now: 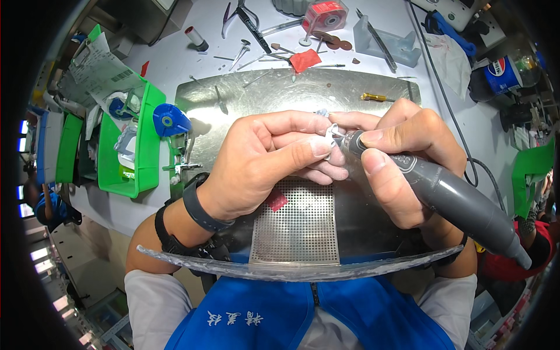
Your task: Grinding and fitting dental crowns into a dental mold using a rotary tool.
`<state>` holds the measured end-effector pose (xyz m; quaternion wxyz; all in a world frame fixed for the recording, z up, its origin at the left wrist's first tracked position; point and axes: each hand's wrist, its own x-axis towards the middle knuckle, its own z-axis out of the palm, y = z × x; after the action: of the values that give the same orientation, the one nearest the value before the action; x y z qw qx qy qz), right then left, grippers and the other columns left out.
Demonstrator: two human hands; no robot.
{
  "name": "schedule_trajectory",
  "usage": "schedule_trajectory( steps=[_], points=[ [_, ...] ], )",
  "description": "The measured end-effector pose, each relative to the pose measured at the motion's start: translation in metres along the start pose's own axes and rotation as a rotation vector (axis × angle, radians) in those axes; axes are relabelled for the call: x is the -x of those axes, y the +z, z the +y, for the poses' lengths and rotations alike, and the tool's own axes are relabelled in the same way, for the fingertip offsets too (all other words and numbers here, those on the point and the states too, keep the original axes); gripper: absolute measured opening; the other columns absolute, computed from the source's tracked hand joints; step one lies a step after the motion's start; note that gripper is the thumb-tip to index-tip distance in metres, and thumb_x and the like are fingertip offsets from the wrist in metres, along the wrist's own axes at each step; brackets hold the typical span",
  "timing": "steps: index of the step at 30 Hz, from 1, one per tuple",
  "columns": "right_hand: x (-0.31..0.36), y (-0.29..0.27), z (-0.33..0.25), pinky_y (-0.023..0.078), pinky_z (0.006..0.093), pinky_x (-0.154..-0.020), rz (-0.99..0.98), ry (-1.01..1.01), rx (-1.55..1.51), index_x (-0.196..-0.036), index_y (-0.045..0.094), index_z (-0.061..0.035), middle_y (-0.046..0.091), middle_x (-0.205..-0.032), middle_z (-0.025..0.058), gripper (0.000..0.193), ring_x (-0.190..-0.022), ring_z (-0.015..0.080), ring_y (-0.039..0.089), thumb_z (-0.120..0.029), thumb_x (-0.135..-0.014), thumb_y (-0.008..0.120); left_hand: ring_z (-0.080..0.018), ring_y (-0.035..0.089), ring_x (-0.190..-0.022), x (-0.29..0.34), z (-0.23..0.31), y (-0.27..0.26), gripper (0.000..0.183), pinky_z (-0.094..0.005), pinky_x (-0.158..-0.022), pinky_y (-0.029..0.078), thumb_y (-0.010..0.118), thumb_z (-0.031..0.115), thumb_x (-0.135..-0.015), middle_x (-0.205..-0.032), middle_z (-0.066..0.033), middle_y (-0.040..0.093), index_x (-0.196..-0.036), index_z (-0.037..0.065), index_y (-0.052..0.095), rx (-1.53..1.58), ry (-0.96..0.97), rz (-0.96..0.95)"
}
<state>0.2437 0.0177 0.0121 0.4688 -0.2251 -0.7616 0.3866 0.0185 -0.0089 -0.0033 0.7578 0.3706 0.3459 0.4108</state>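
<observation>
Over the metal work plate [216,140], my left hand [256,154] pinches a small whitish, metallic-looking piece [333,133] between thumb and fingers. Its exact kind is too small to make out. Pale dust coats the fingertips. My right hand [408,154] grips a dark grey rotary handpiece [466,204] like a pen, its thick body slanting down to the right. The handpiece's nose points left at the small piece, very near it; whether the bit touches it I cannot tell. Both hands meet at the middle, fingers close together.
A perforated metal grate [297,227] with a red scrap [276,200] lies below my hands. At left stand a green bin [149,134] and a blue disc [172,120]. Pliers [251,26] and a yellow-handled tool [378,98] lie beyond. A cable [443,87] runs at right; a clear shield edge [303,272] crosses nearby.
</observation>
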Motion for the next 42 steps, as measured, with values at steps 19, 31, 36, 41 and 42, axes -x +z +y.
schedule_trajectory(
  steps=[19, 31, 36, 41, 42],
  points=[
    [0.0018, 0.003, 0.0025, 0.057, 0.0584, -0.1, 0.019, -0.025, 0.01, -0.098, 0.059, -0.001, 0.057, -0.079, 0.0103, 0.009, -0.071, 0.0144, 0.057, 0.001, -0.089, 0.059, -0.0281, 0.077, -0.095, 0.0009, -0.0024, 0.001, 0.034, -0.0333, -0.081, 0.064, 0.064, 0.008, -0.103, -0.107, -0.0218, 0.074, -0.13, -0.012, 0.057, -0.002, 0.001, 0.026],
    [0.0025, -0.0003, 0.0027, 0.056, 0.0603, -0.102, 0.003, -0.019, -0.007, -0.098, 0.058, -0.0006, 0.055, -0.078, 0.01, 0.01, -0.07, 0.0143, 0.056, 0.003, -0.089, 0.059, -0.0293, 0.076, -0.097, 0.001, -0.0048, -0.0002, 0.031, -0.035, -0.084, 0.064, 0.063, 0.007, -0.103, -0.107, -0.0214, 0.073, -0.128, -0.011, 0.059, 0.022, 0.036, 0.009],
    [0.0012, 0.0009, 0.0005, 0.056, 0.06, -0.101, 0.018, 0.002, -0.005, -0.098, 0.058, -0.0006, 0.055, -0.079, 0.0097, 0.009, -0.07, 0.0139, 0.055, 0.002, -0.089, 0.059, -0.0281, 0.076, -0.096, 0.0, -0.0055, -0.0006, 0.031, -0.0342, -0.083, 0.063, 0.063, 0.008, -0.103, -0.107, -0.0208, 0.074, -0.128, -0.011, 0.059, 0.039, 0.049, -0.006],
    [-0.0002, 0.0017, 0.0004, 0.057, 0.0586, -0.1, 0.007, 0.002, 0.008, -0.093, 0.058, -0.0003, 0.054, -0.076, 0.0078, 0.005, -0.07, 0.0128, 0.053, 0.001, -0.089, 0.06, -0.0255, 0.077, -0.094, 0.0002, -0.0055, -0.0001, 0.031, -0.0321, -0.082, 0.063, 0.065, 0.007, -0.102, -0.104, -0.0198, 0.075, -0.126, -0.011, 0.06, -0.006, 0.021, 0.018],
    [0.0, 0.0015, -0.0006, 0.057, 0.0586, -0.1, 0.006, 0.002, 0.006, -0.093, 0.058, -0.0003, 0.054, -0.076, 0.0078, 0.005, -0.07, 0.0128, 0.053, 0.001, -0.089, 0.06, -0.0255, 0.077, -0.094, 0.0005, -0.0052, 0.0001, 0.031, -0.0321, -0.082, 0.063, 0.065, 0.007, -0.102, -0.104, -0.0198, 0.075, -0.126, -0.011, 0.06, -0.006, 0.021, 0.02]
  ],
)
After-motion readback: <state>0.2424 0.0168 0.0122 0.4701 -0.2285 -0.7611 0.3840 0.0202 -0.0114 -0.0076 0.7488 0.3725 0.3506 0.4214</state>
